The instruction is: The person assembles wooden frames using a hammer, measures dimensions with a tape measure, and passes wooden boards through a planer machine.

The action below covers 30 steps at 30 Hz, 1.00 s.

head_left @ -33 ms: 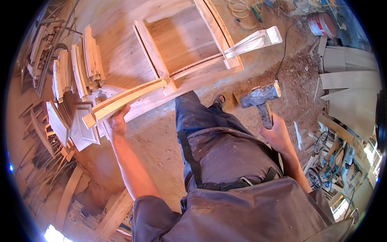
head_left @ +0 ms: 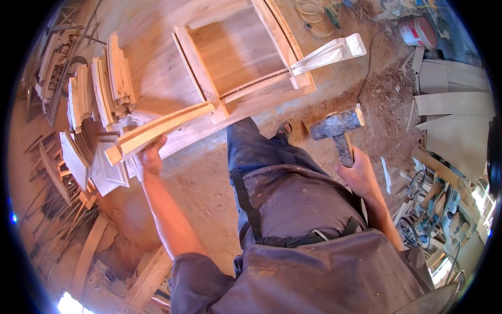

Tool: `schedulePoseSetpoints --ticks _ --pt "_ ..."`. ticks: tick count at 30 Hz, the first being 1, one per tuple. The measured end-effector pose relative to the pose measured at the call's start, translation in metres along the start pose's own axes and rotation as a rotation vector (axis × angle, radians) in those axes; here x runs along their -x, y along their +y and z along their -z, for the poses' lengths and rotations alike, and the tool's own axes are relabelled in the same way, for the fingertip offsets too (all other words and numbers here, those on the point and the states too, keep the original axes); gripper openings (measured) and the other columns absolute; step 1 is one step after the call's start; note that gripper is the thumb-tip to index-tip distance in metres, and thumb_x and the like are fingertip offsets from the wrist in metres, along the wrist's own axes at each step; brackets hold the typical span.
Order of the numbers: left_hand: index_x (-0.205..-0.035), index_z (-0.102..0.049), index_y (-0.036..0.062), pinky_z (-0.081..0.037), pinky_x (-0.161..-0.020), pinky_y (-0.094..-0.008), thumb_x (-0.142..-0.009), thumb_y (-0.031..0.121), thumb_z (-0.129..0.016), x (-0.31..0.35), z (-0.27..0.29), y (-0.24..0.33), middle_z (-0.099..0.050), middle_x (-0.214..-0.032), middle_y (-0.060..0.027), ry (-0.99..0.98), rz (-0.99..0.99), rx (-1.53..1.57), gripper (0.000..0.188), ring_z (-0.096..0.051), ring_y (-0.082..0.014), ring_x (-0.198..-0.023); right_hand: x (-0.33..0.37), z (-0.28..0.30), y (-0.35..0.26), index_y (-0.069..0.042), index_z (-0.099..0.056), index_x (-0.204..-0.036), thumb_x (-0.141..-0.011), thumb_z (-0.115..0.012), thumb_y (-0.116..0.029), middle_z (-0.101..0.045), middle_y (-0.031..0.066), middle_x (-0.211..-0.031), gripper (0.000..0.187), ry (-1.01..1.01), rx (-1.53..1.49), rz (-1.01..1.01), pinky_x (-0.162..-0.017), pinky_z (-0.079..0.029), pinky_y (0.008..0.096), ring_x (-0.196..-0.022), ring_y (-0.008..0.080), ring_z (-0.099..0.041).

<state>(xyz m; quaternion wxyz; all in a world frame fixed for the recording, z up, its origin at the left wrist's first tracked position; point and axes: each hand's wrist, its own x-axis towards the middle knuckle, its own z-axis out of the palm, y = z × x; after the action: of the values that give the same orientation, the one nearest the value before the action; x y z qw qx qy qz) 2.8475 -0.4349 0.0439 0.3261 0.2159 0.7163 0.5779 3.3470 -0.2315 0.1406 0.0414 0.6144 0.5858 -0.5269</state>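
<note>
My left hand [head_left: 151, 155] grips a pale grooved wooden rail [head_left: 157, 131] from below, near its left end. The rail's right end meets or lies against the corner of a wooden frame [head_left: 203, 70]; the joint is too small to read. That frame, with grooved stiles and a crosspiece, lies on a broad wooden worktop [head_left: 151, 52]. My right hand [head_left: 360, 172] is closed round the handle of a worn, grey-blue club hammer [head_left: 334, 125], held off to the right, apart from the frame. A pale wooden piece [head_left: 330, 54] rests across the frame's right corner.
Stacked wooden strips [head_left: 120, 73] stand at the left of the worktop, with several flat panels [head_left: 76, 157] below them. At the right are a white-and-red bucket [head_left: 418, 32], leaning boards [head_left: 455, 104] and a cluttered heap of tools. A cable [head_left: 370, 57] crosses the dusty floor.
The rail and my left hand have shifted very slightly left and down. My right hand and the hammer have stayed where they were.
</note>
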Motion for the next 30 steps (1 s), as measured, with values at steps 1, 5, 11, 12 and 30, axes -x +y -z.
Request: schedulePoseSetpoints --ticks 1,5,11,12,30 --pt "-0.128 -0.063 0.0038 -0.046 -0.105 -0.0341 -0.079 0.0 -0.082 -0.006 0.008 -0.005 -0.067 -0.122 -0.0065 -0.014 -0.001 -0.011 0.053 -0.06 -0.02 -0.117 0.0 0.0 0.0 0.004 -0.06 -0.102 -0.077 -0.073 -0.012 -0.06 0.0105 -0.081 0.032 -0.001 0.0 0.0 -0.075 -0.048 0.0348 -0.079 0.0179 -0.056" --pt "-0.126 -0.064 0.0044 -0.046 -0.105 -0.0339 -0.077 0.0 -0.083 -0.016 0.013 -0.007 -0.067 -0.121 -0.0056 -0.035 0.024 0.017 0.052 -0.06 -0.0199 -0.116 0.002 -0.001 -0.004 0.004 -0.06 -0.101 -0.077 -0.073 -0.013 -0.06 0.0108 -0.081 0.032 0.012 -0.007 -0.017 -0.076 -0.048 0.0351 -0.079 0.0181 -0.056" --pt "-0.126 -0.064 0.0047 -0.048 -0.102 -0.0316 -0.079 0.0 -0.082 -0.016 -0.019 0.019 -0.068 -0.122 -0.0048 -0.18 -0.057 -0.035 0.051 -0.061 -0.0177 -0.113 -0.004 -0.004 -0.012 0.005 -0.061 -0.109 -0.078 -0.073 -0.013 -0.063 0.0105 -0.086 0.038 -0.009 0.003 0.036 -0.077 -0.049 0.0345 -0.082 0.0172 -0.057" --pt "-0.126 -0.064 0.0047 -0.048 -0.102 -0.0314 -0.079 0.0 -0.082 -0.018 -0.018 0.023 -0.068 -0.123 -0.0048 -0.194 -0.007 -0.054 0.05 -0.061 -0.0174 -0.113 -0.005 -0.005 -0.017 0.005 -0.061 -0.11 -0.078 -0.073 -0.013 -0.063 0.0105 -0.087 0.038 -0.017 0.015 0.037 -0.078 -0.049 0.0343 -0.083 0.017 -0.057" --pt "-0.129 -0.061 -0.0024 -0.052 -0.101 -0.0342 -0.078 -0.006 -0.077 -0.022 0.011 0.006 -0.068 -0.124 -0.0135 -0.046 -0.03 -0.053 0.053 -0.065 -0.0219 -0.113 -0.007 -0.023 -0.066 0.003 -0.061 -0.112 -0.081 -0.071 -0.01 -0.067 0.0196 -0.084 0.035 -0.096 0.193 0.16 -0.076 -0.05 0.038 -0.078 0.025 -0.064"
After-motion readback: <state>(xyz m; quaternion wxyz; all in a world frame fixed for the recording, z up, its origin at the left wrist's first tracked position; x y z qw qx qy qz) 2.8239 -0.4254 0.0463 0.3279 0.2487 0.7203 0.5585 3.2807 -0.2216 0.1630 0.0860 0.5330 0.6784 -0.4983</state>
